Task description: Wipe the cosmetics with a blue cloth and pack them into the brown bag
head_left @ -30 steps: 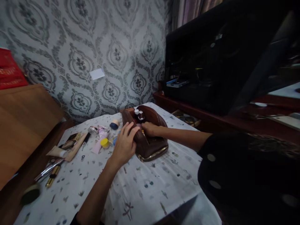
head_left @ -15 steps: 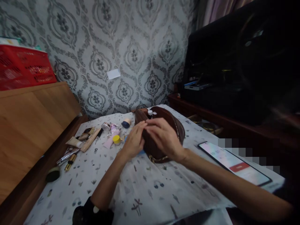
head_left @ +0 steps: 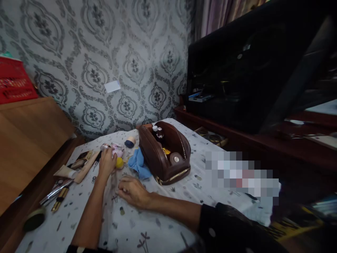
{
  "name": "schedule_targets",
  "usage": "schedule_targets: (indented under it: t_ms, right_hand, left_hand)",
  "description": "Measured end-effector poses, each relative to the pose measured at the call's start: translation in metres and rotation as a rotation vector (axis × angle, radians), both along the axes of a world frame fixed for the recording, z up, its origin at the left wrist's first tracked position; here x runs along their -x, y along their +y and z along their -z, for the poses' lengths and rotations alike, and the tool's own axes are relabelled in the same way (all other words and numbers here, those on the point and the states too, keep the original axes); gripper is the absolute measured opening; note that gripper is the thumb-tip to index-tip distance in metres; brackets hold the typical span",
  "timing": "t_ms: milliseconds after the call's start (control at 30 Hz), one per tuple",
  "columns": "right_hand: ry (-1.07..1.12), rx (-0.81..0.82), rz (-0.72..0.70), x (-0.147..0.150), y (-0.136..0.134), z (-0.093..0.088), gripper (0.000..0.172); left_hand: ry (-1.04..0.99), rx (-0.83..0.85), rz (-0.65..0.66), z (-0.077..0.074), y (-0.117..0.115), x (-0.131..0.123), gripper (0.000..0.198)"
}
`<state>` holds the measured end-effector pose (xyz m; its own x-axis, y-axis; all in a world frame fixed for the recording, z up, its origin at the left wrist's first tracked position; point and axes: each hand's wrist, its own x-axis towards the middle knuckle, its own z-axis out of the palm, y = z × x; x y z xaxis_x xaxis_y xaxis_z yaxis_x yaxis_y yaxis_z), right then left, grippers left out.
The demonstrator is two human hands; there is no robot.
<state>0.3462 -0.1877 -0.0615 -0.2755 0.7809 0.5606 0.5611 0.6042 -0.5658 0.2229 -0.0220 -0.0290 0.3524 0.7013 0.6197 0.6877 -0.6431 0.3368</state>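
Observation:
An open brown toiletry bag [head_left: 165, 154] stands on the patterned white tablecloth [head_left: 147, 218], with two small bottles [head_left: 157, 132] sticking up inside it. My left hand [head_left: 106, 163] lies left of the bag, its fingers closed around a pink tube with a yellow cap [head_left: 117, 157]. My right hand [head_left: 133, 191] rests on the cloth in front of the bag, fingers loosely curled and holding nothing that I can see. A crumpled blue cloth [head_left: 139, 163] lies between my left hand and the bag.
Cosmetics lie at the cloth's left: a beige tube [head_left: 67, 171], a small jar [head_left: 129, 142], pens [head_left: 56, 191], a round tin [head_left: 34, 219]. A wooden board [head_left: 28, 140] and red crate [head_left: 13, 82] stand left; a dark TV [head_left: 250, 70] on a low shelf right.
Both hands have left the brown bag. My left hand moved left onto the pink tube. My right hand dropped to the cloth in front of the bag. The blue cloth now shows.

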Motion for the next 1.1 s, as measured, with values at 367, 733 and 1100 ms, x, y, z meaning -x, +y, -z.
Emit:
schedule_targets:
  t_ms: [367, 733, 1100]
  right_hand:
    - [0.249, 0.243, 0.05, -0.001, 0.001, 0.001, 0.029]
    - [0.188, 0.256, 0.087, -0.002, 0.003, 0.005, 0.027]
    - [0.193, 0.216, 0.086, -0.003, 0.007, 0.01, 0.027]
  left_hand:
    - [-0.03, 0.254, 0.002, 0.044, 0.019, 0.025, 0.053]
    - [0.03, 0.191, -0.021, 0.055, 0.016, 0.027, 0.051]
    - [0.143, 0.09, -0.102, 0.044, 0.002, 0.018, 0.041]
